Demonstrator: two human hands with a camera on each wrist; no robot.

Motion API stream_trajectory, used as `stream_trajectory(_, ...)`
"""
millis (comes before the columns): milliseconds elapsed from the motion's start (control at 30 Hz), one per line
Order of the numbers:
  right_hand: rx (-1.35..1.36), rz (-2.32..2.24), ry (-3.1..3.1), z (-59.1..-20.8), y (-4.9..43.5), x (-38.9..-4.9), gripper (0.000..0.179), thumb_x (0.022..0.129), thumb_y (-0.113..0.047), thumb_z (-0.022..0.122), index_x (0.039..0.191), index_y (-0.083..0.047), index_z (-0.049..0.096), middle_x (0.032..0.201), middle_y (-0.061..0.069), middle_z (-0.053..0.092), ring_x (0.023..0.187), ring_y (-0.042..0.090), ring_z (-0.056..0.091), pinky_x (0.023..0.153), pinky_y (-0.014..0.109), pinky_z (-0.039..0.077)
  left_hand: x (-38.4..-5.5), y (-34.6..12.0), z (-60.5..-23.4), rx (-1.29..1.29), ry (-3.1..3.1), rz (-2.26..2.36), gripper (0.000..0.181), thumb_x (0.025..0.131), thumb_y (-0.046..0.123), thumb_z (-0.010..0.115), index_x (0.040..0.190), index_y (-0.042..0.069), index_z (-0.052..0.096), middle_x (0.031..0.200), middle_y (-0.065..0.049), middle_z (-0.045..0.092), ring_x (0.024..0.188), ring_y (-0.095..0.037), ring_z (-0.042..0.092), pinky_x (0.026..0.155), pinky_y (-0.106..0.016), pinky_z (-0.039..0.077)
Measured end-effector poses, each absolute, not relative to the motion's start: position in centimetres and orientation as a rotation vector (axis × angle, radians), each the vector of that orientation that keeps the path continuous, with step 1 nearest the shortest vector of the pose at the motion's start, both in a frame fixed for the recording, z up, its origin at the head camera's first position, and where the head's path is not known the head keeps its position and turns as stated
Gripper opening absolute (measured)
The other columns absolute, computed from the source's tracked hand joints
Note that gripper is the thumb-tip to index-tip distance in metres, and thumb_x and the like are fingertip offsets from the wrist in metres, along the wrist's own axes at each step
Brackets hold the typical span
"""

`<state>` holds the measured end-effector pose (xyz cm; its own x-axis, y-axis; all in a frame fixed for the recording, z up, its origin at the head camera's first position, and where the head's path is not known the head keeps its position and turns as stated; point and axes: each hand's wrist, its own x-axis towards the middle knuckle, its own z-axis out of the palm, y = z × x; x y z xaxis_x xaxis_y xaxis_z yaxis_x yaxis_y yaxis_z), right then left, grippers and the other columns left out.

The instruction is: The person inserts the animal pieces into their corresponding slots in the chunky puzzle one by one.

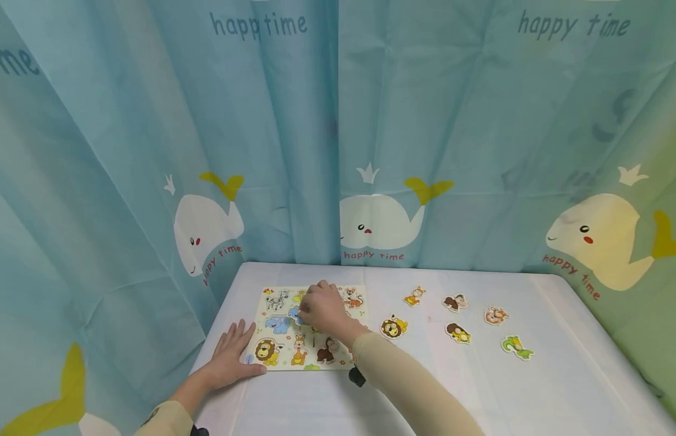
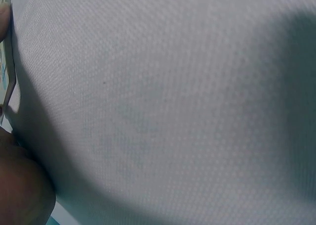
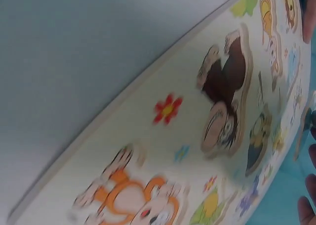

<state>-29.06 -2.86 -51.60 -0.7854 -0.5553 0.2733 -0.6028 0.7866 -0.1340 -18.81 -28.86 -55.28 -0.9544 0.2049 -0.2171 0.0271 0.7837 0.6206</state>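
A pale animal puzzle board (image 1: 283, 366) lies on the table, printed with a zebra, elephant, lion, kangaroo, monkey and more. My right hand (image 1: 327, 309) pinches a blue elephant piece (image 1: 295, 315) above the board, just right of the printed elephant (image 1: 278, 324). The piece shows edge-on in the right wrist view, a thin slab (image 3: 302, 133) by the fingertips. At the board's left edge rests my left hand (image 1: 229, 358), fingers spread, thumb at the near left corner. The left wrist view shows mostly cloth, with a fingertip (image 2: 4, 22) on the board's edge.
Right of the board lie several loose pieces: a kangaroo (image 1: 414, 296), a lion (image 1: 394, 327), a monkey (image 1: 455, 302), a hedgehog-like one (image 1: 458, 333), an orange animal (image 1: 496, 315) and a green one (image 1: 517, 347). A blue whale-print curtain (image 1: 294, 151) hangs behind the white table (image 1: 452, 393).
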Motion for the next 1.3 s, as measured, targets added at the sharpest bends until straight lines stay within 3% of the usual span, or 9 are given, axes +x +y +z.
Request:
stream_trajectory(467, 0.858, 0.326, -2.911, -52.6, -6.9, -28.6, 0.011, 0.090, -0.036, 0.079, 0.087, -0.027, 0.082, 0.085, -0.012, 0.059, 0.090, 0.013, 0.049, 0.082, 0.033, 0.043, -18.8, -28.8, -55.2, 0.187, 2.714, 0.939, 0.114, 0.080, 0.050, 0.084, 0.161, -0.002, 0.021, 0.166, -0.031, 0.000, 0.152, -0.050, -0.009, 0.122, -0.063, -0.006)
stream_trajectory(667, 0.820, 0.330, -2.909, -53.5, -7.7, -28.5, 0.009, 0.089, -0.035, 0.079, 0.089, -0.027, 0.082, 0.089, -0.011, 0.061, 0.095, 0.015, 0.052, 0.102, 0.045, 0.046, -18.8, -28.9, -55.5, 0.180, 2.720, 0.930, 0.114, 0.080, 0.050, 0.083, 0.161, -0.001, 0.021, 0.166, -0.031, 0.001, 0.152, -0.050, -0.009, 0.122, -0.062, -0.006)
stream_trajectory(967, 0.830, 0.305, -2.880, -53.7, -8.2, -28.4, 0.012, 0.091, -0.038, 0.077, 0.090, -0.027, 0.082, 0.089, -0.010, 0.062, 0.088, 0.013, 0.049, 0.079, 0.032, 0.043, -19.0, -28.9, -55.4, 0.179, 2.713, 0.924, 0.115, 0.080, 0.052, 0.083, 0.161, -0.001, 0.021, 0.167, -0.030, 0.000, 0.152, -0.049, -0.009, 0.122, -0.061, -0.006)
stream_trajectory(1300, 0.810, 0.333, -2.876, -53.9, -9.0, -28.1, 0.014, 0.092, -0.040, 0.078, 0.093, -0.027, 0.082, 0.092, -0.010, 0.065, 0.091, 0.013, 0.048, 0.081, 0.031, 0.043, -19.1, -29.0, -55.4, 0.179, 2.714, 0.933, 0.115, 0.080, 0.054, 0.082, 0.162, 0.001, 0.021, 0.167, -0.028, 0.000, 0.153, -0.048, -0.009, 0.123, -0.060, -0.007)
